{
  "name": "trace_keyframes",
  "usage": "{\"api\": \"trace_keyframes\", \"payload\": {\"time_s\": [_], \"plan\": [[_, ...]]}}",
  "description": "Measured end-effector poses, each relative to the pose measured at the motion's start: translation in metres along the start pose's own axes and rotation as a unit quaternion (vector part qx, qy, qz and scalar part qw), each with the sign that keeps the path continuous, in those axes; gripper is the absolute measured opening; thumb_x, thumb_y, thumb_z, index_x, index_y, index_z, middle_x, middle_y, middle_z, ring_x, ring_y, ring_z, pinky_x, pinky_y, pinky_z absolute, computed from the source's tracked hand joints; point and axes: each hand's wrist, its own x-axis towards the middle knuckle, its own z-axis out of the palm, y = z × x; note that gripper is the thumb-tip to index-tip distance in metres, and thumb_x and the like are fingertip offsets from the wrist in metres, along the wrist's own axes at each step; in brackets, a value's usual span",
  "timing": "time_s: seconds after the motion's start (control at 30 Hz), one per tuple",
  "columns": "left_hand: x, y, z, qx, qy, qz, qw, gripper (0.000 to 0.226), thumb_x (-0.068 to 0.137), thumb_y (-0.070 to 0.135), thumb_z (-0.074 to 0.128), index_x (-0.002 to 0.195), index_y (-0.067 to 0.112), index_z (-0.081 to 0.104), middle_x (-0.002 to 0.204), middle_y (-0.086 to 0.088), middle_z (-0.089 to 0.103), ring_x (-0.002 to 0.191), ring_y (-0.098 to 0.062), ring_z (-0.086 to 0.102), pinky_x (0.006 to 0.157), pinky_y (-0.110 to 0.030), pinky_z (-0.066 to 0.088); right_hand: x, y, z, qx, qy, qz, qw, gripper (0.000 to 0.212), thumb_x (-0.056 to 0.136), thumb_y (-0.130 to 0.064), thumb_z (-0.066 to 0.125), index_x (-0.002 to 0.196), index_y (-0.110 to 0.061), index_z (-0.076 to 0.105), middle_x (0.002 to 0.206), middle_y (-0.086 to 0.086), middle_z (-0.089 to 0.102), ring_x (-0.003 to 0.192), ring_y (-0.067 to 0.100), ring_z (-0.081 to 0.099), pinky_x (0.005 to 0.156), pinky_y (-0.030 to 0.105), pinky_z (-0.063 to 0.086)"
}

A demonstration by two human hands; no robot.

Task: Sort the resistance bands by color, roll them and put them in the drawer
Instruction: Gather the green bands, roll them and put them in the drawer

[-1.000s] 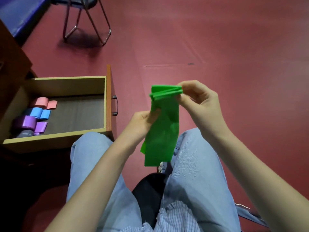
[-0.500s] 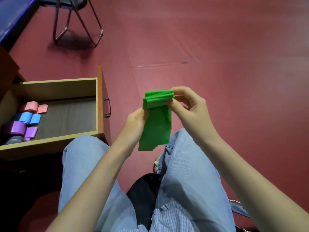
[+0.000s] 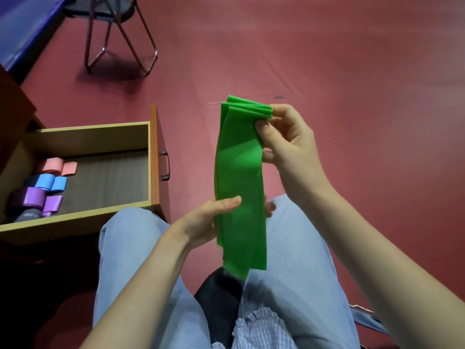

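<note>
A green resistance band [image 3: 239, 182] hangs upright in front of me above my knees, its top end folded over several times. My right hand [image 3: 286, 144] pinches that folded top between thumb and fingers. My left hand [image 3: 214, 220] grips the band lower down, thumb on the near face and fingers behind it. The loose tail drops below the left hand. To the left the wooden drawer [image 3: 83, 212] stands open with a pink roll [image 3: 54, 165], a blue roll [image 3: 45, 182], a purple roll [image 3: 32, 197] and a grey roll [image 3: 30, 213] lined up along its left side.
I sit with my jeans-clad legs [image 3: 136, 260] under my arms. The drawer front with its metal handle [image 3: 164, 165] sticks out near my left knee. A metal-legged chair [image 3: 118, 34] stands on the red floor at the back left.
The band now hangs longer between my hands: my left hand has slid down it and my right hand has lifted the folded top. The view has shifted a little.
</note>
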Motion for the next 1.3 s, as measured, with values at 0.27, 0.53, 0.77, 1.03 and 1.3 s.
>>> {"api": "trace_keyframes", "payload": {"time_s": [0.27, 0.53, 0.77, 1.03, 1.3], "plan": [[0.007, -0.001, 0.007, 0.061, -0.020, -0.028, 0.998, 0.039, 0.070, 0.051, 0.063, 0.096, 0.022, 0.067, 0.084, 0.002, 0.068, 0.085, -0.017, 0.063, 0.088, -0.037, 0.050, 0.009, -0.001, -0.008, -0.041, 0.007, -0.034, 0.999, 0.016, 0.088, -0.009, 0.052, 0.083, -0.024, 0.050, 0.075, -0.004, 0.048, 0.053, -0.004, 0.051, 0.047, 0.015, 0.043], [0.005, 0.015, 0.002, 0.201, 0.041, -0.070, 0.976, 0.037, 0.082, 0.056, 0.044, 0.102, 0.030, 0.060, 0.110, 0.006, 0.067, 0.107, -0.009, 0.061, 0.094, -0.026, 0.047, 0.012, 0.010, -0.015, -0.058, 0.039, -0.049, 0.996, 0.009, 0.080, -0.016, 0.053, 0.081, -0.025, 0.054, 0.072, -0.007, 0.058, 0.073, 0.014, 0.053, 0.067, 0.035, 0.047], [0.019, 0.026, 0.005, 0.140, 0.164, 0.052, 0.975, 0.014, 0.090, 0.022, 0.047, 0.091, 0.023, 0.061, 0.075, 0.014, 0.072, 0.071, 0.001, 0.067, 0.068, -0.015, 0.054, 0.013, 0.008, -0.012, -0.050, 0.034, -0.052, 0.997, 0.009, 0.080, -0.017, 0.054, 0.080, -0.026, 0.054, 0.072, -0.007, 0.054, 0.063, 0.001, 0.049, 0.059, 0.015, 0.043], [0.024, 0.032, 0.007, 0.152, 0.195, 0.194, 0.949, 0.051, 0.076, 0.011, 0.069, 0.117, 0.028, 0.044, 0.106, 0.012, 0.059, 0.089, 0.010, 0.061, 0.075, -0.010, 0.049, 0.017, 0.005, -0.013, -0.007, 0.033, -0.041, 0.999, 0.010, 0.082, -0.014, 0.055, 0.081, -0.024, 0.057, 0.068, -0.012, 0.062, 0.068, 0.004, 0.056, 0.064, 0.024, 0.049], [0.032, 0.063, 0.010, 0.156, 0.218, 0.282, 0.921, 0.030, 0.081, 0.008, 0.058, 0.107, 0.020, 0.052, 0.080, 0.023, 0.069, 0.081, 0.008, 0.061, 0.072, -0.011, 0.048, 0.017, 0.004, -0.002, 0.052, 0.010, -0.043, 0.998, 0.009, 0.080, -0.013, 0.056, 0.084, -0.020, 0.059, 0.071, -0.011, 0.065, 0.074, 0.005, 0.059, 0.071, 0.019, 0.049]]}}
